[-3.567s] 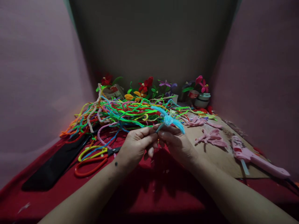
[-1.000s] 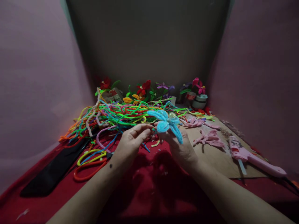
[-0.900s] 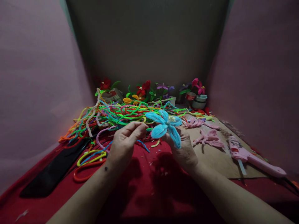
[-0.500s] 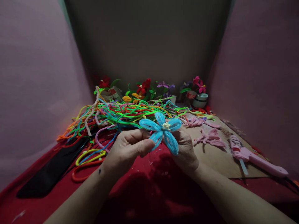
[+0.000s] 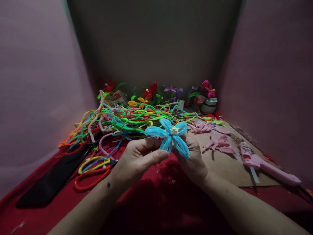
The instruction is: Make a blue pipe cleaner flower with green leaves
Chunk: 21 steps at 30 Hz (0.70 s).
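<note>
A blue pipe-cleaner flower [image 5: 181, 146] with five petals and pale yellow stamens faces up between my hands, over the red cloth [image 5: 156, 199]. My left hand [image 5: 141, 156] is closed at its lower left, thumb and forefinger pinching around the lower petal. Behind the flower, my right hand [image 5: 194, 160] is closed, its fingers mostly hidden by the petals; it appears to grip the flower from below. Just beyond my hands lies a heap of many-coloured pipe cleaners [image 5: 137, 117].
Scissors [image 5: 91, 179] with red and yellow handles and a black phone-like slab [image 5: 52, 179] lie left. On the cardboard [image 5: 220, 169] at right are pink pipe-cleaner petals [image 5: 220, 145] and a pink glue gun [image 5: 269, 166]. Finished flowers [image 5: 149, 91] and a small jar [image 5: 209, 105] stand behind.
The flower has turned slightly, its lower petals swinging to the right. My left thumb has slid rightward along the lower petal, and more of the scissors shows.
</note>
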### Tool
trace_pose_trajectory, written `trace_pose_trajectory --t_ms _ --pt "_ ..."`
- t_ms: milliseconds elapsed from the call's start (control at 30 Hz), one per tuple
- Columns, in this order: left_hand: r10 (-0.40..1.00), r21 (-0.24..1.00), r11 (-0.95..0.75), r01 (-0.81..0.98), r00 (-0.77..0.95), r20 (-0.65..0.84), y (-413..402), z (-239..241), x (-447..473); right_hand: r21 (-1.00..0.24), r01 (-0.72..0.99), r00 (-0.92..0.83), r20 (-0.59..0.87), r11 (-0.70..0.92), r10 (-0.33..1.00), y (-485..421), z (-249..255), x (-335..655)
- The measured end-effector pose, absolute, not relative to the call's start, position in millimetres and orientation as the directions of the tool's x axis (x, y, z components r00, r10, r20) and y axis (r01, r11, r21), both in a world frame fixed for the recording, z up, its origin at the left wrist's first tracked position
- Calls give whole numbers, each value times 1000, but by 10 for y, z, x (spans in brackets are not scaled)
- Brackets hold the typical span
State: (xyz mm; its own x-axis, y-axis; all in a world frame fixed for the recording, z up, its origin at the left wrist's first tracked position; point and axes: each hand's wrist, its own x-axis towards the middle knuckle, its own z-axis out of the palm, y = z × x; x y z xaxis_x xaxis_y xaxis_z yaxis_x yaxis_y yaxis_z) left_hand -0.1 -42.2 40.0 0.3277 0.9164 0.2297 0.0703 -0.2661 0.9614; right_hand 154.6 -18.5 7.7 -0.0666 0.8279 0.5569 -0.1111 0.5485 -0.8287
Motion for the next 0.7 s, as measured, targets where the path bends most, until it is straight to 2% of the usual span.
trace_pose_trajectory --t_ms 67,167,233,300,367,467,567,700 --pt "910 961 -276 12 326 257 -400 400 -18 -854 -170 -72 509 492 858 -192 105 1540" --pt "926 948 -310 -70 202 318 -347 412 -37 -879 -226 -70 445 420 893 -175 126 1533" --pt "944 947 -321 22 82 318 -316 412 -30 -890 -271 -62 395 365 917 -135 111 1531" --pt "934 912 -352 211 24 355 -300 388 -3 -891 -360 -59 316 275 947 -83 80 1531" --pt "884 799 -442 407 50 464 -297 335 38 -866 -475 -81 220 156 972 -36 47 1531" --pt "756 525 -590 613 190 627 -295 219 95 -803 -596 -149 110 0 983 -4 6 1526" --pt "629 279 -652 705 298 717 -269 105 117 -762 -645 -186 77 -62 980 -20 -22 1502" --pt "524 54 -640 766 384 760 -204 3 89 -768 -635 -175 38 -83 984 -63 -55 1450"
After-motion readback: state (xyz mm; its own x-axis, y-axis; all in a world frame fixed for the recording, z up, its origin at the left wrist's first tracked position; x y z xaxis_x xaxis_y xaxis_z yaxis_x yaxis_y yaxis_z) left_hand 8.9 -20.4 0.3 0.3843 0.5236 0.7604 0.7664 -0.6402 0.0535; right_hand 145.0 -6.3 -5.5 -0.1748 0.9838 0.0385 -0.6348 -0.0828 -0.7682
